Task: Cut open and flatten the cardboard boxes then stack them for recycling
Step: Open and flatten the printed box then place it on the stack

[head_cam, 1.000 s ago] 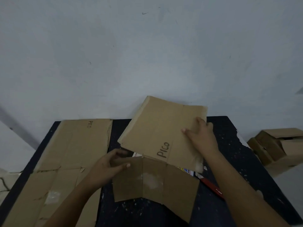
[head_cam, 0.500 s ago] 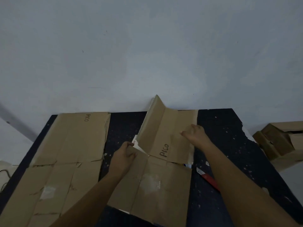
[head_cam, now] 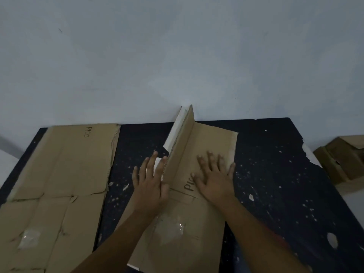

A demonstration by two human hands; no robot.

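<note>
Dark speckled table [head_cam: 275,174] against a pale wall [head_cam: 177,56]; left hand [head_cam: 150,186] and right hand [head_cam: 214,180], fingers spread flat, pressing the cut-open box [head_cam: 197,233], flattened cardboard [head_cam: 59,174] alongside

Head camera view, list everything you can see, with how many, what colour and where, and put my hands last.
Flattened brown cardboard sheet marked PICO: one, brown, flat on the left part of the table.
Cut-open brown cardboard box marked PICO: one, brown, table centre, mostly flat, its left panel standing up.
Dark speckled table: one, black with pale flecks, against the wall.
Pale grey wall: one, behind the table.
Uncut brown cardboard box: one, brown, beyond the table's right edge.
Left hand: fingers straight, beside the raised panel.
Right hand: flat, pressing the box down.
</note>
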